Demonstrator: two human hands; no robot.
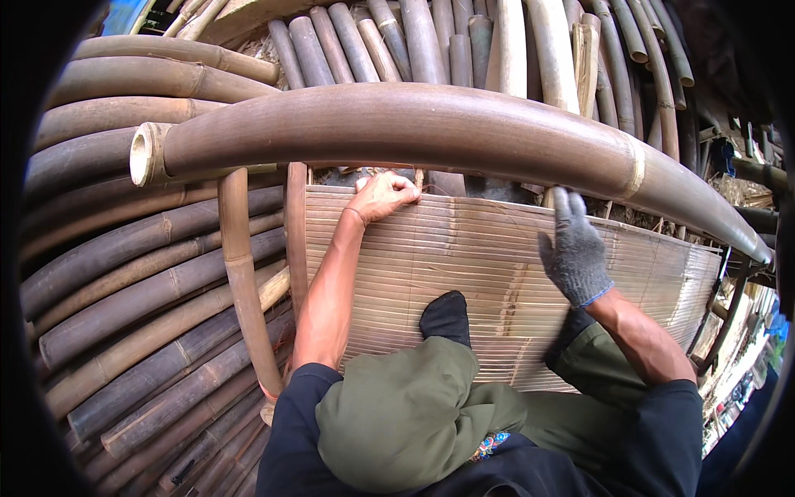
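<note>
on one slatted bamboo mat (464, 282), bare left hand (383, 197) pinches its edge, gloved right hand (575, 248) rests fingers together.

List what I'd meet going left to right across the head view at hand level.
Stacked bamboo poles → upright bamboo pole → bare left hand on the slat mat → grey-gloved right hand → mat's right edge.

A woven bamboo mat (497, 273) lies on stacked bamboo poles (141, 331), one thick pole (431, 124) across it.
</note>
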